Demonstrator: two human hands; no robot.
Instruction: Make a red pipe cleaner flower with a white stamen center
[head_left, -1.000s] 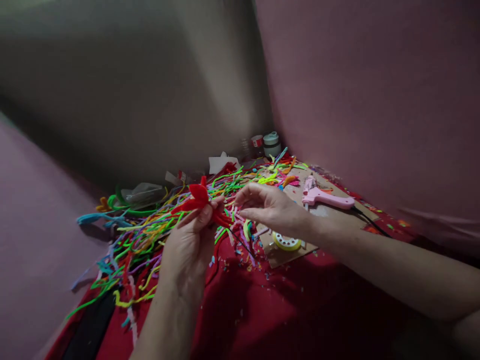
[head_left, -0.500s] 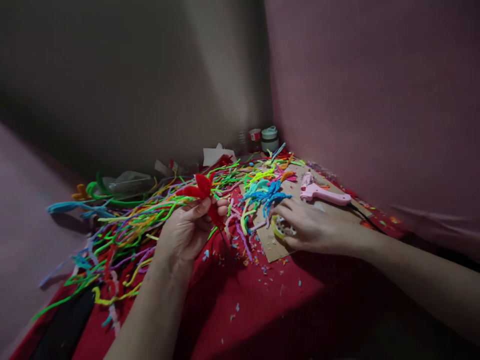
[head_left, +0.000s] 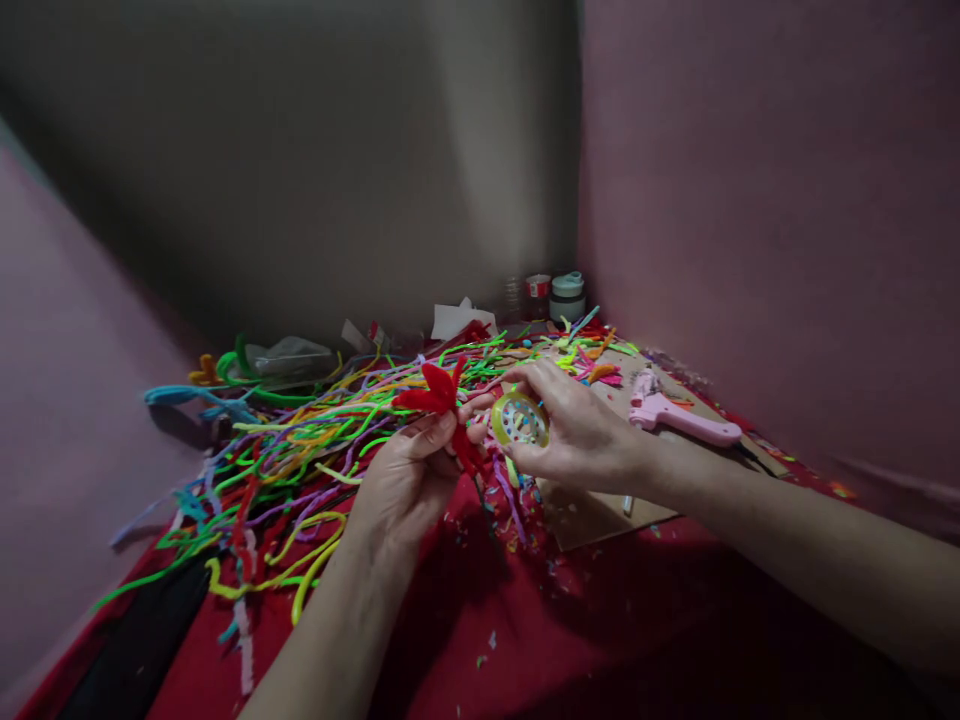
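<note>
My left hand [head_left: 416, 465] is closed, pinching a red pipe-cleaner flower [head_left: 441, 390] by its base between thumb and fingers. Its fuzzy petals point up and to the left, and a red length hangs below the fingers. Close to its right, my right hand [head_left: 577, 425] grips a roll of yellow tape [head_left: 520, 418] with its round face turned towards me. Coloured dots mark the pale inner ring of the roll. The fingertips of both hands are almost together; whether a strip of tape runs between them I cannot tell.
Many loose pipe cleaners [head_left: 300, 450] spread over the red cloth [head_left: 480, 620] on the left. A pink glue gun [head_left: 686, 415] lies on a cardboard sheet [head_left: 592, 515] at the right. A lidded jar [head_left: 568, 297] and a plastic bag [head_left: 289, 358] stand near the wall.
My right hand has lifted the tape roll off the cardboard and brought it left, beside the red flower. My left hand still holds the flower. The view has shifted slightly.
</note>
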